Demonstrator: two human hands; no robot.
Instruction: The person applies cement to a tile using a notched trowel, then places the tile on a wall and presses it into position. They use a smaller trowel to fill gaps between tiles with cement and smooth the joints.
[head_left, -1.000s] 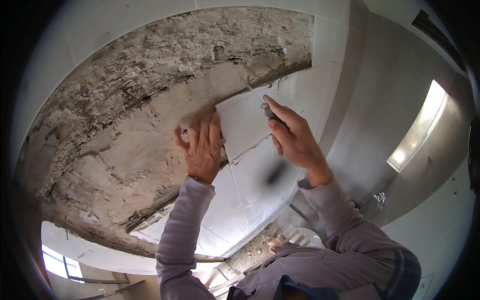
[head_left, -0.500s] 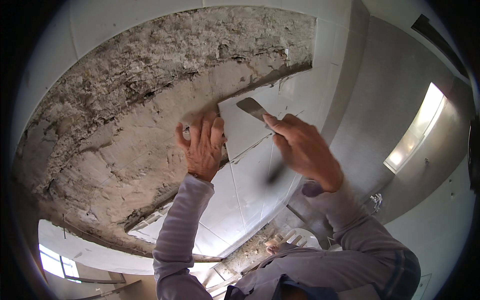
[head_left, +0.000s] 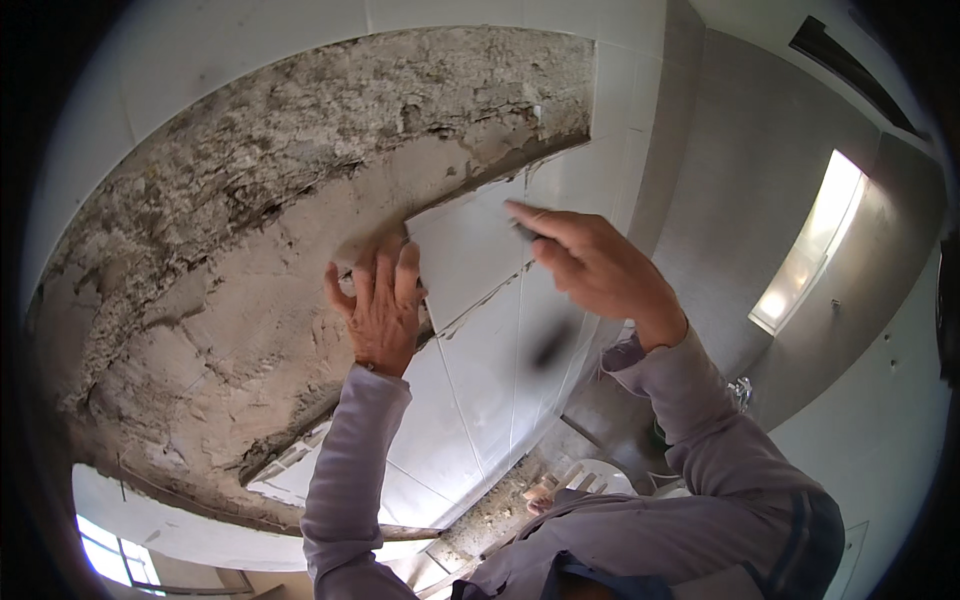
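Two jobs: my left hand [head_left: 384,318], unclenched, rests at the edge of the white tile [head_left: 466,252], probably steadying it; my right hand [head_left: 604,268] grips a dark tool [head_left: 524,231]

Mortar [head_left: 245,310] lies left of the tile [head_left: 462,258]; the left hand [head_left: 383,312] is at its left edge, the right hand [head_left: 605,265] before it, the window [head_left: 812,245] far right.

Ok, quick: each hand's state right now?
Left hand: fingers bent beside the tile; whether it holds anything cannot be told.
Right hand: closed, holding a tool, mostly hidden.
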